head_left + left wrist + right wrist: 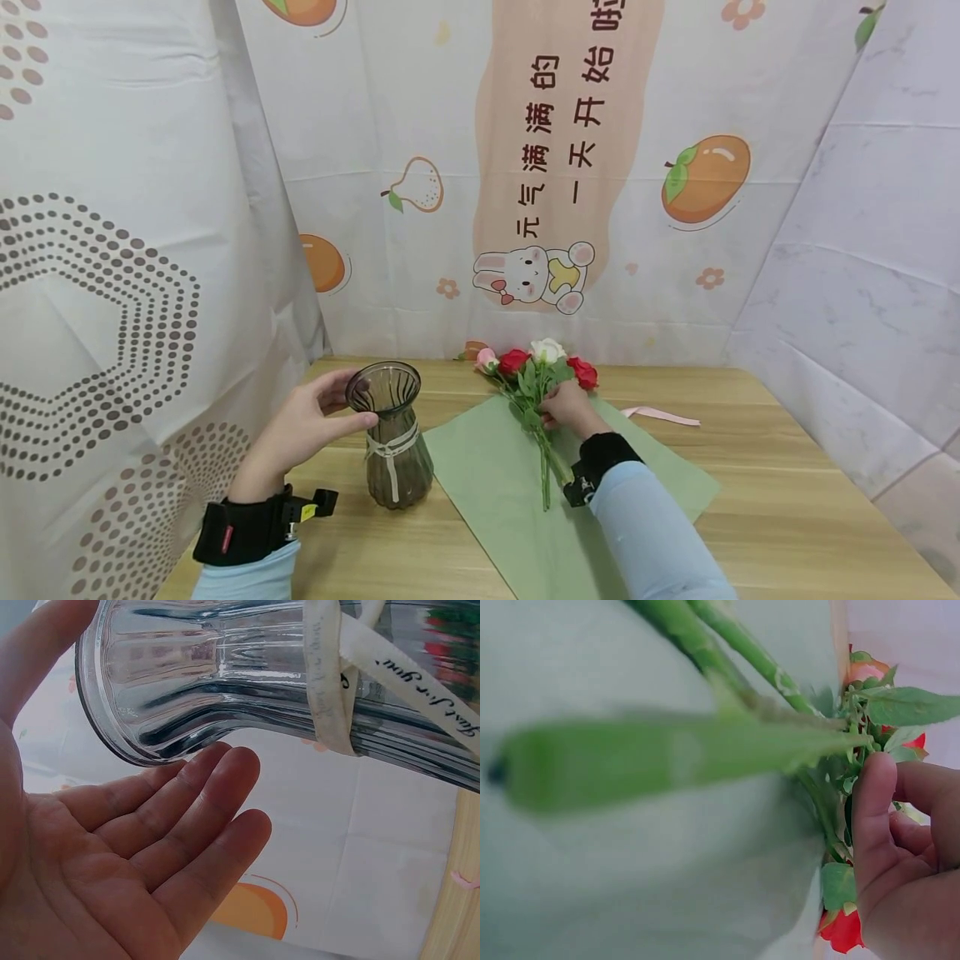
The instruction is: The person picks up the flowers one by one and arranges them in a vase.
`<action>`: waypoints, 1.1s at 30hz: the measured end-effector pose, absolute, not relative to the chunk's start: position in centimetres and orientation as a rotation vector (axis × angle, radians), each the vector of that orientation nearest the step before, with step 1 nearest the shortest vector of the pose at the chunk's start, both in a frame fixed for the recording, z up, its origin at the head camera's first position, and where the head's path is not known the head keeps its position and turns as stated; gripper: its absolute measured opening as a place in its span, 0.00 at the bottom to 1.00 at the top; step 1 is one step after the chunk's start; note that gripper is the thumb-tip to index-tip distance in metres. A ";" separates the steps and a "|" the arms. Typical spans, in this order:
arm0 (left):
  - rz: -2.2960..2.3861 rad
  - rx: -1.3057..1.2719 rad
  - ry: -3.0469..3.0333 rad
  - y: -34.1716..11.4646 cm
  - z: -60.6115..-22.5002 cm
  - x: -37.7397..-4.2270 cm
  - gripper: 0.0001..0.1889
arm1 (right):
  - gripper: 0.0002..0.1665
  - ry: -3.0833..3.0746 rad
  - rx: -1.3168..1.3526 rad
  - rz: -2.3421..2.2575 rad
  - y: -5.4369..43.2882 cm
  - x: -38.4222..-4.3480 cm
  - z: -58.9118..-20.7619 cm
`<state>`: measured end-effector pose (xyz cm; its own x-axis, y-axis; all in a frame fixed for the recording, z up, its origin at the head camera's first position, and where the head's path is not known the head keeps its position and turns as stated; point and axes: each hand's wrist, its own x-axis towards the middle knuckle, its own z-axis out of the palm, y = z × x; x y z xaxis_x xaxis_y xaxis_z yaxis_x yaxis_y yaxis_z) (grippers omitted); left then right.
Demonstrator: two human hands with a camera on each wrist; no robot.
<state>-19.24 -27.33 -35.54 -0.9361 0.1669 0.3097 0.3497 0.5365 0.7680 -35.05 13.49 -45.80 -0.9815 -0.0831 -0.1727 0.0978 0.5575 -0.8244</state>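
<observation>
A smoky ribbed glass vase, tied at its neck with a cream ribbon, stands upright on the table. My left hand is at its rim, thumb against the near side and the other fingers extended behind; the left wrist view shows those fingers loosely straight. To the right, my right hand grips the stems of artificial roses just below the blooms. They are red, white and pink, with green leaves. Their bare stem ends point toward me over a sheet of green wrapping paper.
A pink ribbon lies past the paper's right corner. Printed cloth hangs behind the table's far edge, with more cloth at the left and right sides.
</observation>
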 end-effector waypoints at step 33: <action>-1.351 -0.428 -2.589 -27.2 -35.1 -18.7 0.39 | 0.09 2.605 -0.009 -1.689 15.3 -34.3 -44.2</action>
